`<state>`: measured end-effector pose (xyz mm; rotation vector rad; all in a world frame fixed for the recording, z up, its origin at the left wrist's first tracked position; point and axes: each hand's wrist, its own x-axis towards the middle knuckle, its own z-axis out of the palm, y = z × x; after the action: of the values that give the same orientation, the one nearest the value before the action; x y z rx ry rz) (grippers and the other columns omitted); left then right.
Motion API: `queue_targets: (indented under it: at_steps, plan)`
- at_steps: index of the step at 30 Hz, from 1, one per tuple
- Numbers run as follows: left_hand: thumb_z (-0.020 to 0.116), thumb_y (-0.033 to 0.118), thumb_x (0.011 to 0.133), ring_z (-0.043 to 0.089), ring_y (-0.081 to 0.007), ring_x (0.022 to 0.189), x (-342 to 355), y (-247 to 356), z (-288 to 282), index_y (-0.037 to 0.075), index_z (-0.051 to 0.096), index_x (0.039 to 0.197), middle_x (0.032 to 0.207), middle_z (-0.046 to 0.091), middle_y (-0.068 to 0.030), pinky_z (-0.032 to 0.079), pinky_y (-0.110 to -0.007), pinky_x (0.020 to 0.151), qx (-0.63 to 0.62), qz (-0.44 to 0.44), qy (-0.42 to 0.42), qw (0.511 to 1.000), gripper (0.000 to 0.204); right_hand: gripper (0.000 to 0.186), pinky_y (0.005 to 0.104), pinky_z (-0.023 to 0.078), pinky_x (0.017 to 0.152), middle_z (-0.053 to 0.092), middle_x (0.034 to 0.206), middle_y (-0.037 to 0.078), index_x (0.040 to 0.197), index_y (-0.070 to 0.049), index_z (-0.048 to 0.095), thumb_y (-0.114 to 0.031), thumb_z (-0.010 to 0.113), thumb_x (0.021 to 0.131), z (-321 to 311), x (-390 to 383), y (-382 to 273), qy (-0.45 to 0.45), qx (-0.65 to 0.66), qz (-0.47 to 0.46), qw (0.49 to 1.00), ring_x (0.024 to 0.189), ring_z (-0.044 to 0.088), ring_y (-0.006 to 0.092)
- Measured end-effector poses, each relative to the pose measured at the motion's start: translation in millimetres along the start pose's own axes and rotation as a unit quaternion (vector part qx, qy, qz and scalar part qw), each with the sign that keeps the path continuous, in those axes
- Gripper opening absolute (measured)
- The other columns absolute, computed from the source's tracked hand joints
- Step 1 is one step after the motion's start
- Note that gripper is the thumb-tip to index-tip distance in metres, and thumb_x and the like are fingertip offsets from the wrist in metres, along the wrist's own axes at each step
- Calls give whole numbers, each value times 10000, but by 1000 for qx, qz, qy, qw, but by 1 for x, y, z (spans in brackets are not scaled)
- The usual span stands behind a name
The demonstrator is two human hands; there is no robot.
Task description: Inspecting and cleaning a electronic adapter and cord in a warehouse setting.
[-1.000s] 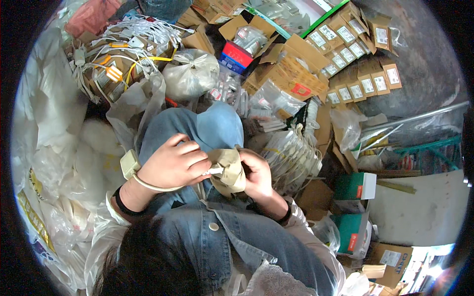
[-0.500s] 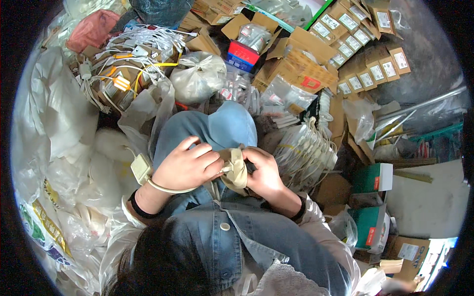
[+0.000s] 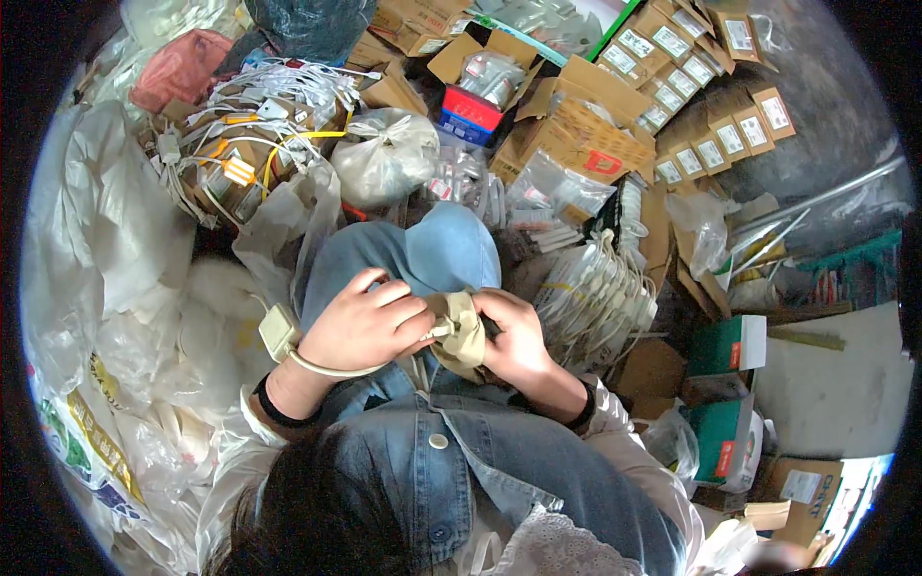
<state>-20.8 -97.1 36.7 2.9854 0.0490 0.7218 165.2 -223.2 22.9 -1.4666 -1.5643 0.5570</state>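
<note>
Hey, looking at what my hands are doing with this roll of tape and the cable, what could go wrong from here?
1. The cream cable loops loosely under your left hand, its adapter dangling by the wrist; it might slip loose or snag.
2. The tan tape is pinched between both hands, right hand close behind; it may stick to itself or your fingers.
3. Bagged cables lie heaped beside your knee; the piece could get mixed in if dropped.
</note>
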Motion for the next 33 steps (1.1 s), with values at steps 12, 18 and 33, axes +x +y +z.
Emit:
queue_targets:
  at_steps: [12, 18, 33]
  plan:
    - [731, 275, 685, 549, -159, 783, 0, 0, -8, 124, 598, 819, 816, 572, 20, 408, -332, 723, -80, -11, 20, 997, 242, 239, 278, 468, 776, 648, 923, 48, 949, -17, 618, -164, 707, 783, 4, -14, 12, -9, 302, 72, 950, 856, 588, 118]
    - [721, 275, 708, 547, -140, 775, 1, 2, -9, 132, 594, 837, 824, 570, 35, 405, -320, 718, -61, -13, 34, 997, 230, 240, 271, 464, 766, 643, 908, 39, 935, -23, 610, -191, 702, 792, 5, -14, 12, -8, 288, 86, 954, 844, 582, 110]
    - [733, 250, 673, 558, -178, 812, -6, -12, -1, 128, 638, 895, 890, 593, 0, 418, -340, 745, -63, -29, 7, 998, 270, 206, 274, 460, 777, 633, 899, 50, 927, -30, 587, -90, 697, 763, 10, 0, 14, -31, 226, 81, 970, 852, 591, 134]
